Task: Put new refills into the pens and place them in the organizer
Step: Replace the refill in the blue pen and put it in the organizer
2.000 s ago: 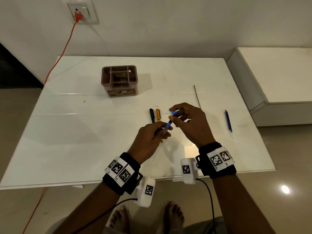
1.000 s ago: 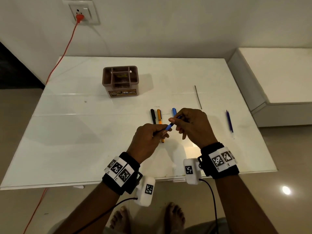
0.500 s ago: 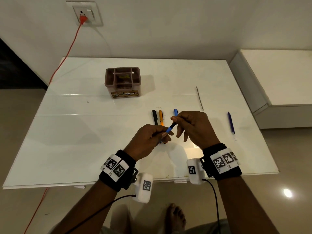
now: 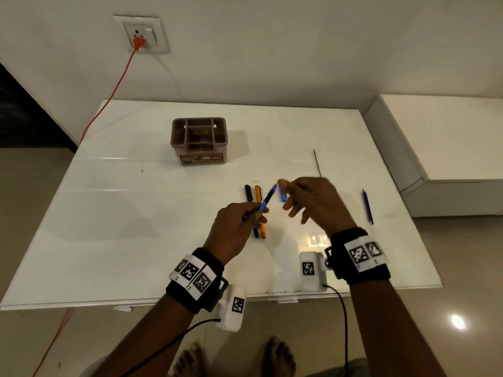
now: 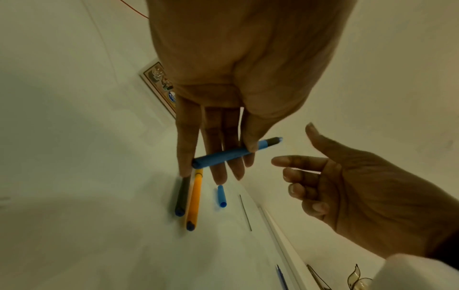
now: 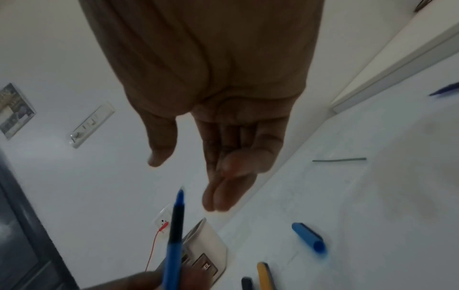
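Between our two hands, above the bench (image 4: 114, 240), we have the blue pen (image 5: 224, 156) lifted clear of the surface. Our left hand (image 4: 235, 229) clamps it, thumb pressing the barrel against the straightened fingers (image 5: 218, 137), low on the barrel so the dark tip end stays free to be worked on. In the head view its long axis runs on a slant, up and away from the left hand toward the right hand (image 4: 313, 202), tip end leading. That aim, we judge, keeps the working end where the right hand can reach it.

Our right hand is empty, its fingers loose and apart, thumb standing off from the rest; it hovers just beside the pen's tip without touching it. The hand is blurred in the head view, so we cannot tell what it is about to do.

Just beyond the left hand's fingertips the blue cap (image 5: 221, 196) lies alone on the bench; we judge it was set there to be within reach for closing the pen. Under and beside the left hand lie the black pen (image 4: 249, 197) and the orange pen (image 4: 258, 200), side by side and roughly parallel. Out past the right hand rest a thin dark refill (image 4: 317, 163) and, further to its right, a dark blue refill (image 4: 367, 206). Far beyond the left hand stands the brown organizer (image 4: 198, 140); no pens stand up out of it.
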`<state>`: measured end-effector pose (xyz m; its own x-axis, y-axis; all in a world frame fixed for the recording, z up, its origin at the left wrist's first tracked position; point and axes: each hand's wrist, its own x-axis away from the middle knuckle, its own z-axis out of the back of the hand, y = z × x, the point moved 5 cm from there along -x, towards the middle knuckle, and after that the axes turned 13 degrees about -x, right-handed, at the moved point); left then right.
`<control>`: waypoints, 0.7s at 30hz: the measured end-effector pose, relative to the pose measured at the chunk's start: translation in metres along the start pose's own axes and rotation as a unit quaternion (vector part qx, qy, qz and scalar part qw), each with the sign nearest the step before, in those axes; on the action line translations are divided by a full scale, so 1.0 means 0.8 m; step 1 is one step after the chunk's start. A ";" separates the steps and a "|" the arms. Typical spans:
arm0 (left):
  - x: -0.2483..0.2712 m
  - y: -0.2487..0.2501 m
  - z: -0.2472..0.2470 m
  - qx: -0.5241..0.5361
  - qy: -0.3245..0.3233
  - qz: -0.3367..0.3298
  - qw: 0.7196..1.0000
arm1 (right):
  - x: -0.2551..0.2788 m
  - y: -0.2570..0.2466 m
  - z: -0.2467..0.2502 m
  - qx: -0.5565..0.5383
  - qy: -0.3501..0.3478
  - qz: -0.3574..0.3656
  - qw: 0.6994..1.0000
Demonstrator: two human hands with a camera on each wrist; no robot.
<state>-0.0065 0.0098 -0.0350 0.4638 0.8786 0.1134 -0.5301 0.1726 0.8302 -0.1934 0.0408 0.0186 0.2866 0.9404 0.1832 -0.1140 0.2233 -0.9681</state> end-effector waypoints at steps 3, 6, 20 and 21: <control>0.002 -0.006 0.010 0.052 0.007 0.046 0.998 | -0.046 0.004 0.022 0.058 0.072 -0.038 0.995; 0.004 -0.007 0.016 0.080 0.000 0.070 0.994 | -0.099 0.018 0.010 0.223 0.058 -0.093 0.969; 0.007 -0.012 0.029 0.104 -0.004 0.095 0.990 | -0.119 -0.005 -0.026 0.035 0.078 -0.017 0.996; 0.007 -0.012 0.028 0.103 -0.005 0.093 0.990 | -0.105 -0.020 -0.024 -0.051 0.094 0.008 0.994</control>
<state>0.0173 0.0033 -0.0299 0.3799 0.8818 0.2795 -0.4512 -0.0872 0.8882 -0.1971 -0.0468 0.0155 0.4591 0.8771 0.1412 -0.0255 0.1719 -0.9848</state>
